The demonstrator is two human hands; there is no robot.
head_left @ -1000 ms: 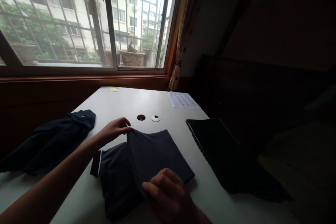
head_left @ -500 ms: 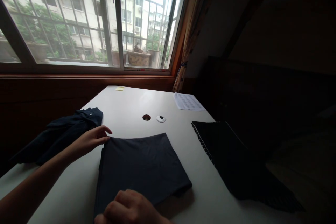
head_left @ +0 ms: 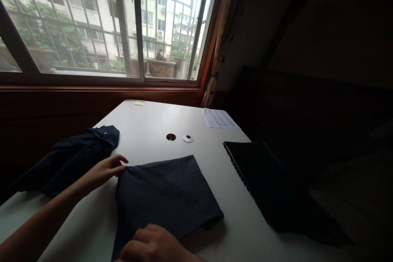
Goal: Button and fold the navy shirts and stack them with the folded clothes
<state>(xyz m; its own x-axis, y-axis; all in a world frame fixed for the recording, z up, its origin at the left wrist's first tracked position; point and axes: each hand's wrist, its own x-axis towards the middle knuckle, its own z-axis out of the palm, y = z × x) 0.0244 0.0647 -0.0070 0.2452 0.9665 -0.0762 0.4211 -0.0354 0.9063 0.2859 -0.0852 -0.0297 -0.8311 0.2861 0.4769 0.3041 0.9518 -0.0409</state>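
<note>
A dark navy cloth (head_left: 167, 196), folded into layers, lies on the white table (head_left: 159, 118) in front of me. My left hand (head_left: 112, 166) pinches its far left corner between thumb and fingers. At the near left part of the cloth, my right hand (head_left: 153, 245) is closed with knuckles up, its fingertips hidden beneath it and by the picture's bottom edge; it appears to grip the near edge. The cloth shows soft creases, and its right corner rests on the tabletop with a lower layer peeking out.
A crumpled navy garment with a button (head_left: 82, 151) lies at the left table edge. On the right, a black cloth with a fringed-looking edge (head_left: 270, 184) hangs past the tabletop. Printed sheets (head_left: 220, 118), a yellow note (head_left: 139, 103), a cable hole (head_left: 171, 137) and its white cover (head_left: 187, 138) are farther back.
My left hand has drawn the far left corner slightly toward me and left. The near left part of the cloth has shifted a little right with my right hand.
</note>
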